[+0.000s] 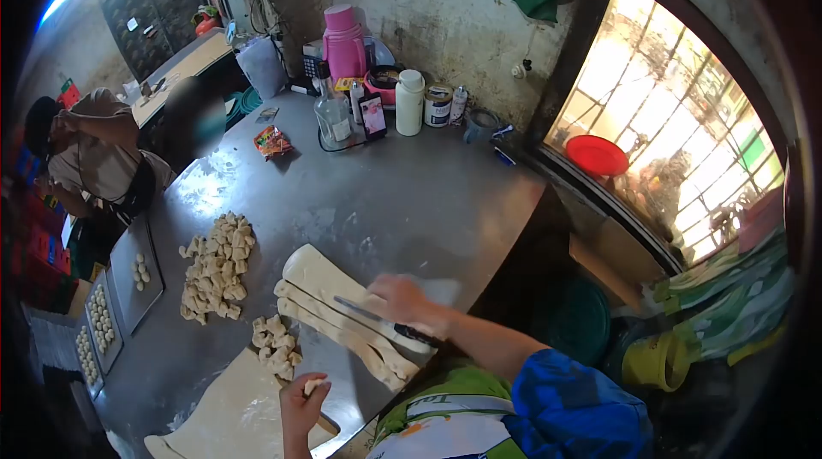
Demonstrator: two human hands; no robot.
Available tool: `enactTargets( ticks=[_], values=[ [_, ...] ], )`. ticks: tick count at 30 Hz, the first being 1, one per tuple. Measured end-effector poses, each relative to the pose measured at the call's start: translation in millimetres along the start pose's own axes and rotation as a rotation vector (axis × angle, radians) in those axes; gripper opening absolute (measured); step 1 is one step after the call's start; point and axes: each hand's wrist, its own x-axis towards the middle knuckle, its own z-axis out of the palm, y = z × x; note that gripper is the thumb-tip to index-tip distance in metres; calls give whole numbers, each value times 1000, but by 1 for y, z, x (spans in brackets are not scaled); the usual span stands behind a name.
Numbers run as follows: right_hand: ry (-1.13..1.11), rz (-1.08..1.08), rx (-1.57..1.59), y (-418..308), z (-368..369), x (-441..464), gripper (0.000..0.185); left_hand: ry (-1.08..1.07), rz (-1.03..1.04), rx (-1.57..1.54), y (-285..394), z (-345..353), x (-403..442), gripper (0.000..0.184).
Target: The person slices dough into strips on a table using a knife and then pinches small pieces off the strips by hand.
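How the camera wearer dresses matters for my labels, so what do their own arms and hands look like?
The left hand and right hand are bare, without gloves. A loose, bright blue fabric sleeve covers the upper right arm; the left sleeve is out of view.

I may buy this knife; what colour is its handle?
The knife handle is black, clearest in head view.

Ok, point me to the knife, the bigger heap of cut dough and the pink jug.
Knife (355,306): head view, on the blade.
Bigger heap of cut dough (216,275): head view, middle of the heap.
Pink jug (342,50): head view, on the body, below the lid.
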Motion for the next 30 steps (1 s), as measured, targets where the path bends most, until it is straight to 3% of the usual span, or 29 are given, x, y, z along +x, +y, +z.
enactTargets(
  ticks=[2,3,5,7,8,10,12,14,17,20,24,28,30],
  values=[
    [125,195,77,66,-54,-8,19,88,5,-59,-18,11,-4,16],
    [221,196,0,103,-82,-7,17,94,-3,-55,-21,18,-5,16],
    [261,492,-159,156,-141,-6,19,342,-147,-118,-22,38,-5,11],
    [384,563,-359,243,-167,-6,27,330,-165,-40,-38,54,-8,13],
    [316,566,-510,265,-190,-2,33,317,-171,31,-47,61,-8,14],
    [224,812,-461,289,-228,16,34,294,-189,165,-46,80,-5,16],
    [196,805,-557,345,-227,20,35,326,-269,-26,-27,106,-7,11],
    [199,743,-622,360,-228,24,34,297,-293,8,11,126,-4,16],
    [175,455,-594,370,-235,16,32,328,-209,-34,10,143,-13,22],
    [205,221,-551,377,-245,6,31,317,-282,121,29,147,-17,23],
    [281,87,-540,371,-254,0,29,367,-231,113,24,144,-22,19],
    [83,378,-653,321,-252,16,38,460,-186,112,16,146,-30,16],
    [-13,532,-742,300,-244,30,47,408,-192,61,23,144,-38,13]
  ],
)
